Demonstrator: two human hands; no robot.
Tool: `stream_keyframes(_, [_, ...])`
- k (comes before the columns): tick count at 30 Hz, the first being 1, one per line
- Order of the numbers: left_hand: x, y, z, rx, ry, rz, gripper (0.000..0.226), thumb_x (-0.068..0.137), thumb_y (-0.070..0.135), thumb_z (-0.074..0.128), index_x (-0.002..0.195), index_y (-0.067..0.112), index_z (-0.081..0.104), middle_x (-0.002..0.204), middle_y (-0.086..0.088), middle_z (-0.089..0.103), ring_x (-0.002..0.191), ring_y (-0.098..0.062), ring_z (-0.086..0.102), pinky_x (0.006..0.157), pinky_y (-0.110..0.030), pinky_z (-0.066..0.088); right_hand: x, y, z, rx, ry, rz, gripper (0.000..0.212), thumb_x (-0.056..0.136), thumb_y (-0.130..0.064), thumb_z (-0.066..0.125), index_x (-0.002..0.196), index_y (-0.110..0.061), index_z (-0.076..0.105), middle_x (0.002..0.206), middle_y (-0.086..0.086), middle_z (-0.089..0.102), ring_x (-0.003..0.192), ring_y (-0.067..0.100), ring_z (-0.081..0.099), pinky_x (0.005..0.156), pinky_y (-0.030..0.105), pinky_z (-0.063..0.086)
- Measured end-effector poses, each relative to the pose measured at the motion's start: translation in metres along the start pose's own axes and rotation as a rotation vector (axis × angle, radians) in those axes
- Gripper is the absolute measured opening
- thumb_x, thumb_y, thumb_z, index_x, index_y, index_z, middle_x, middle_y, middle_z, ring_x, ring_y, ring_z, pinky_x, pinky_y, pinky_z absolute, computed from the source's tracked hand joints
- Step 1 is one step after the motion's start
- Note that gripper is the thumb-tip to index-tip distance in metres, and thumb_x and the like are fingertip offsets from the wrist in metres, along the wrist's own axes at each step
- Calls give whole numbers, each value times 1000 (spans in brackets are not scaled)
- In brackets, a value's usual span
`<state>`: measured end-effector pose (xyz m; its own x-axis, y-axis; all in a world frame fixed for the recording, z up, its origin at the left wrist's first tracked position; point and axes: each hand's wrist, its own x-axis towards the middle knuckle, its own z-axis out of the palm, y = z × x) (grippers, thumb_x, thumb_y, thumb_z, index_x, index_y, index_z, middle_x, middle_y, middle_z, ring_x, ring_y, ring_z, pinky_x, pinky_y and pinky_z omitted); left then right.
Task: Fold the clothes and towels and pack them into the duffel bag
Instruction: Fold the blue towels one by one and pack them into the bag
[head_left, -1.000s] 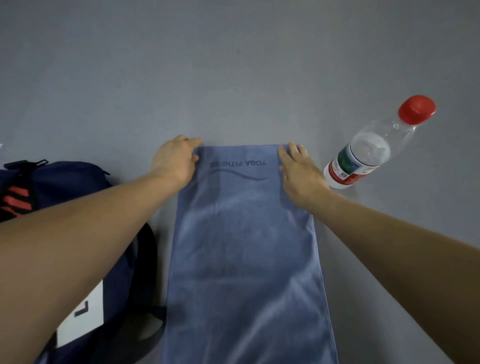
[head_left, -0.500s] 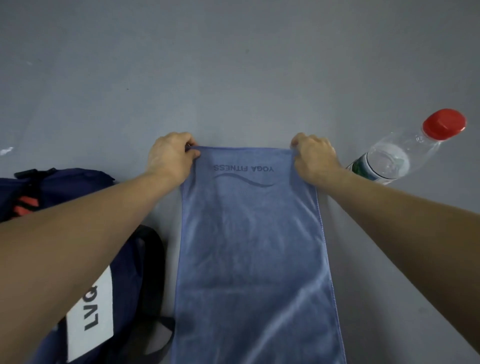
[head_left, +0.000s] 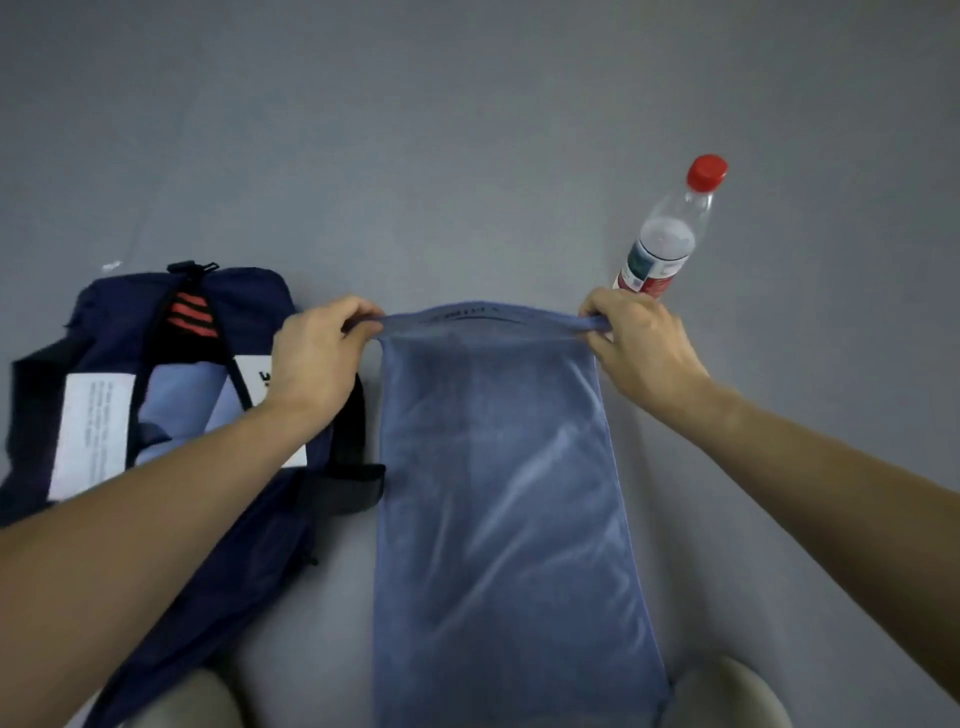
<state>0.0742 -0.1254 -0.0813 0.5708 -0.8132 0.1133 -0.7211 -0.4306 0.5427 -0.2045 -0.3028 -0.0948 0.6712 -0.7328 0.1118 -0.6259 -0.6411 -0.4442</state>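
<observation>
A long blue towel (head_left: 504, 499) runs down the middle of the grey floor toward me. Its far edge is lifted off the floor and stretched taut. My left hand (head_left: 317, 358) pinches the far left corner, and my right hand (head_left: 639, 343) pinches the far right corner. The navy duffel bag (head_left: 119, 332) lies to the left of the towel, partly under my left forearm. It has orange stripes, white labels and black straps, and a light blue fabric shows in its opening.
A clear plastic bottle with a red cap (head_left: 670, 234) lies on the floor just beyond my right hand. My two knees show at the bottom edge, on either side of the towel. Grey floor (head_left: 467, 130) stretches beyond.
Both hands have closed on the towel's far corners and raised that edge off the floor, pulling it toward me. The view has tilted, so more of the bag shows.
</observation>
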Motion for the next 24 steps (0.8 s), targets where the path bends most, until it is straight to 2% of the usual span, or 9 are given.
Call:
stream_keyframes(3, [-75, 9, -19, 11, -2, 36, 11, 96, 21, 65, 102, 20, 74, 95, 7, 73, 89, -15, 63, 74, -29, 43, -67, -7, -20, -80, -104, -134, 7, 88, -8, 62, 91, -14, 61, 87, 4, 62, 80, 29, 55, 67, 31, 35])
stream_keyframes(5, [-128, 12, -28, 22, -25, 54, 10, 95, 18, 66, 101, 19, 74, 92, 8, 71, 85, -13, 61, 72, -27, 40, -111, -7, -32, -83, -141, -165, 9, 88, -7, 66, 94, -13, 64, 89, 7, 64, 81, 33, 58, 68, 34, 42])
stream_keyframes(8, [-205, 0, -34, 84, -104, 82, 14, 94, 24, 63, 99, 19, 75, 95, 3, 74, 85, -22, 63, 75, -32, 47, -176, -4, -35, -76, -240, -261, 14, 87, -9, 62, 97, -18, 61, 90, 8, 63, 81, 35, 60, 65, 40, 52])
stream_keyframes(11, [-264, -17, -25, 94, -207, 89, 27, 92, 34, 54, 94, 19, 76, 89, 5, 72, 80, -21, 64, 74, -28, 46, -227, -2, -17, -131, -299, -338, 27, 70, -10, 66, 93, -22, 65, 86, 4, 63, 76, 30, 61, 59, 36, 53])
stream_keyframes(14, [-303, -30, -11, 104, -311, 133, 29, 89, 35, 52, 90, 20, 77, 87, 9, 72, 83, -13, 61, 75, -22, 45, -257, 0, 12, -117, -418, -369, 41, 55, -6, 66, 88, -28, 57, 82, -1, 60, 70, 25, 58, 59, 32, 49])
stream_keyframes(19, [-320, -52, 13, 231, -484, 267, 28, 86, 40, 50, 86, 31, 76, 85, 17, 69, 79, -13, 61, 73, -24, 40, -275, 11, 38, -138, -596, -319, 34, 49, -13, 76, 74, -29, 59, 74, -8, 56, 65, 19, 56, 66, 29, 40])
stream_keyframes(21, [-316, -55, 21, 304, -565, 296, 28, 86, 48, 50, 83, 34, 74, 82, 19, 66, 78, -13, 60, 71, -25, 39, -276, 13, 40, -185, -665, -317, 18, 58, -23, 69, 71, -31, 60, 71, -11, 55, 66, 17, 56, 69, 28, 37])
stream_keyframes(22, [-312, -55, 25, 330, -594, 301, 30, 86, 53, 50, 82, 35, 74, 81, 20, 64, 79, -12, 59, 70, -26, 42, -274, 14, 40, -206, -693, -306, 7, 63, -29, 62, 69, -31, 59, 70, -12, 55, 67, 16, 56, 71, 29, 41])
stream_keyframes(24, [-298, -48, 31, 323, -564, 298, 34, 88, 61, 52, 87, 36, 74, 85, 20, 64, 80, -12, 58, 69, -29, 47, -265, 12, 42, -159, -683, -269, 7, 71, -33, 54, 67, -28, 57, 69, -10, 58, 69, 17, 57, 72, 36, 49])
